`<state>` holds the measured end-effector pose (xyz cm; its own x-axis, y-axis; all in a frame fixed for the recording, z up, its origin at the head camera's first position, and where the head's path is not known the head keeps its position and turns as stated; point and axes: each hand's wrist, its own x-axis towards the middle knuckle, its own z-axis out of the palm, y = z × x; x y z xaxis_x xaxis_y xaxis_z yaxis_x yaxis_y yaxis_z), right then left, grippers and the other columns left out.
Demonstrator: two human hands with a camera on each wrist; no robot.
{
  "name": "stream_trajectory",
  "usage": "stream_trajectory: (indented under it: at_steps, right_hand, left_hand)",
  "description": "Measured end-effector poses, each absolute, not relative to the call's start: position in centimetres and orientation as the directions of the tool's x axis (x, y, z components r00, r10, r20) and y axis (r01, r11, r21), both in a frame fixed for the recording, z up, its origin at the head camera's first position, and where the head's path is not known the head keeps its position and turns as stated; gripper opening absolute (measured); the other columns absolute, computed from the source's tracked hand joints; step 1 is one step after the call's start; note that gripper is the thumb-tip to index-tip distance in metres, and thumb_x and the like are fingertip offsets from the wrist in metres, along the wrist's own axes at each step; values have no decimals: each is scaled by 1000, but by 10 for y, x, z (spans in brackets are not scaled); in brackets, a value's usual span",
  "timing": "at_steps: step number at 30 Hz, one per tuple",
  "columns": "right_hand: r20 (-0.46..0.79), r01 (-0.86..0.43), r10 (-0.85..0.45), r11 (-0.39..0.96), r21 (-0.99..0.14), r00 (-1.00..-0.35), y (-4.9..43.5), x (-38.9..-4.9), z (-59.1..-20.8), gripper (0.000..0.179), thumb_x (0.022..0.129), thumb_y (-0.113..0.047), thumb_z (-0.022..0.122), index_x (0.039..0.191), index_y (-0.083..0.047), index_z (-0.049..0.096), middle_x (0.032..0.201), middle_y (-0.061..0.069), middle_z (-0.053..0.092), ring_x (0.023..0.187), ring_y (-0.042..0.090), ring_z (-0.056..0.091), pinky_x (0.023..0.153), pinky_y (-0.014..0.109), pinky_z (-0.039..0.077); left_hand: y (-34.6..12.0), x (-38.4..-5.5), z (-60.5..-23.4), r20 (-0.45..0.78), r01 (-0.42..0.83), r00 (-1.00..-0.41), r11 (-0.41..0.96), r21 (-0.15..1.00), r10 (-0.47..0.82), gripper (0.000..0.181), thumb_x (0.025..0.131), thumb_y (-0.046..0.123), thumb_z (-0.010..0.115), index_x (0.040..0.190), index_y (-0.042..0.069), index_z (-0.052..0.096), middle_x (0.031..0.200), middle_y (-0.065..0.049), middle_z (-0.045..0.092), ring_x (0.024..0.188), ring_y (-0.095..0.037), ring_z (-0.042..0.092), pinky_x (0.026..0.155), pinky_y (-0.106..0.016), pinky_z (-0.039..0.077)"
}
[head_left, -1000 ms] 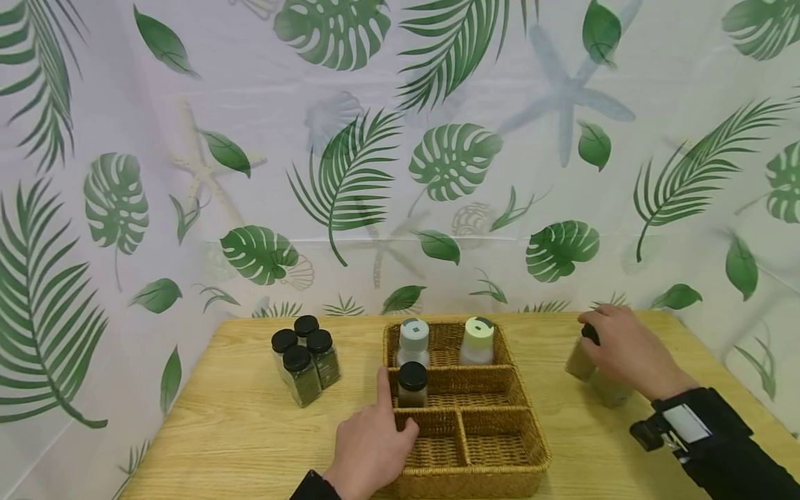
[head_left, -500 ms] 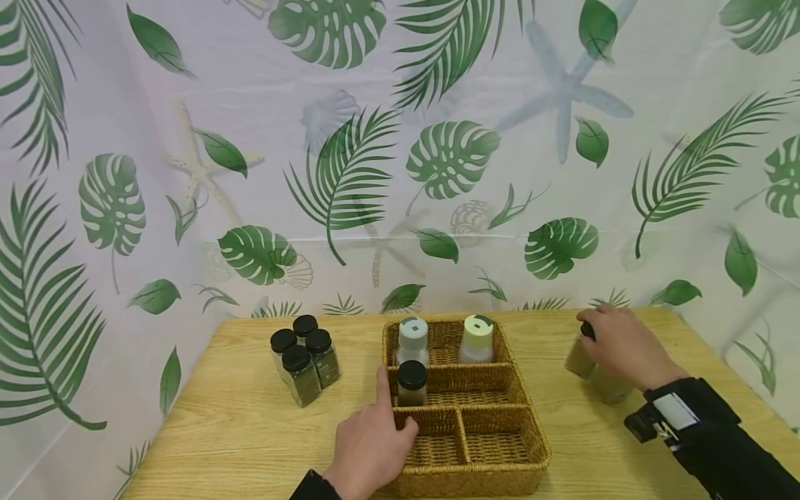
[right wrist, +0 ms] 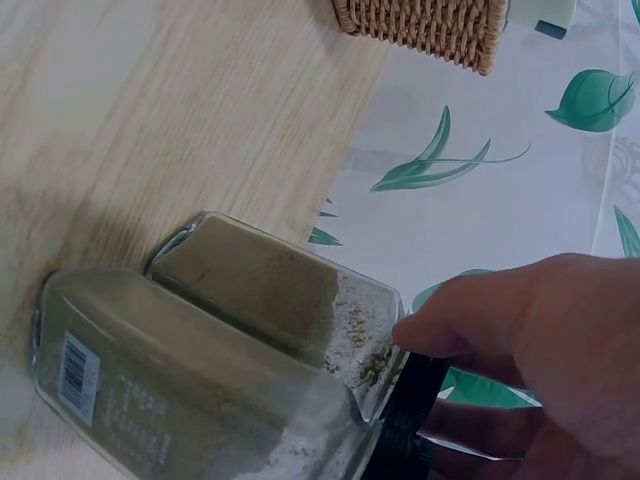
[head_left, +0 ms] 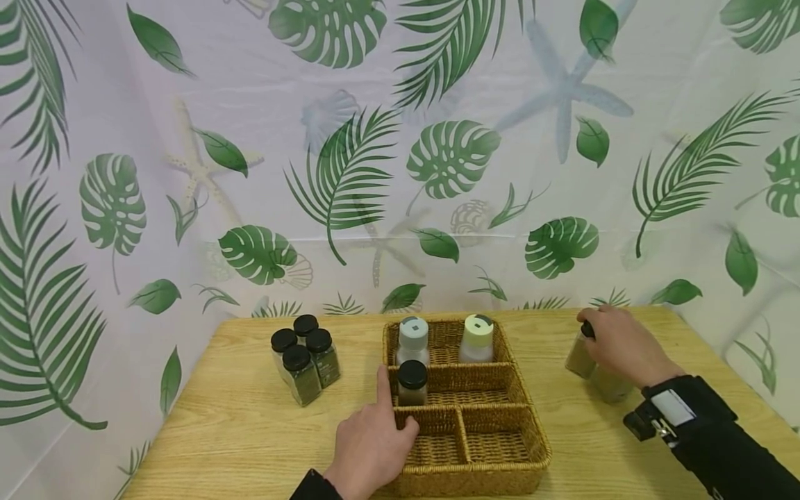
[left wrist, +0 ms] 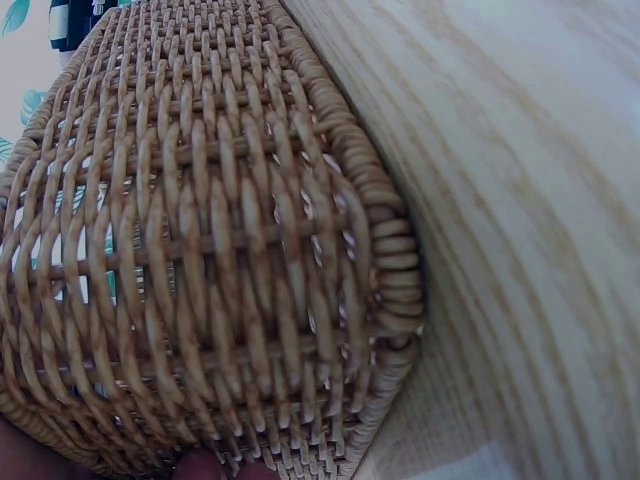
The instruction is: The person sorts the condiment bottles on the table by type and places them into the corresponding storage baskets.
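Observation:
In the head view my left hand (head_left: pixel 371 441) holds the left side of a wicker basket (head_left: pixel 475 480), index finger stretched along the rim and thumb over the front-left compartment. Fingertips (left wrist: pixel 200 465) touch the woven wall in the left wrist view. At the table's right my right hand (head_left: pixel 628 347) grips a spice jar (head_left: pixel 579 357) by its black lid. A second jar of brown powder (right wrist: pixel 180 380) stands against it, as the right wrist view shows; its lid is partly hidden by the fingers. Both jars seem to rest on the table.
A white-capped bottle (head_left: pixel 413 340) and a yellow-capped bottle (head_left: pixel 478 337) stand in the basket's back compartment. One black-lidded jar (head_left: pixel 412 385) sits in the middle compartment. Several black-lidded jars (head_left: pixel 306 378) cluster left on the wooden table (head_left: pixel 225 423). A leaf-print cloth hangs behind.
My right wrist has shifted slightly left while the hand stays at the same jar. The left hand, basket and other jars have not visibly moved.

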<state>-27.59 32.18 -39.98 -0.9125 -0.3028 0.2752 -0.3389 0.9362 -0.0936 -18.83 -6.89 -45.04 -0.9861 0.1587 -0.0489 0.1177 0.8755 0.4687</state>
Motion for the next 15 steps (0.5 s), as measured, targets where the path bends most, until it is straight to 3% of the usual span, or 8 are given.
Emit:
stream_trajectory:
  at_steps: [7, 15]
  right_hand:
    - [277, -357, -319, 928, -101, -906, 323, -276, -398, 28, 80, -1, 65, 106, 10, 64, 87, 23, 62, 68, 26, 51, 53, 36, 39]
    - [310, -377, -333, 922, -92, -891, 315, -266, -387, 35, 79, -5, 69, 111, 8, 63, 94, 25, 61, 76, 31, 56, 59, 44, 49]
  left_hand:
    - [-69, -188, -449, -68, 112, -984, 870, 479, 164, 85, 94, 45, 47, 154, 11, 0, 49, -3, 47, 38, -22, 39, 39, -37, 19]
    - [-68, -189, -450, -85, 102, -983, 871, 480, 162, 85, 94, 46, 47, 154, 12, -1, 49, -4, 47, 38, -22, 38, 38, -37, 19]
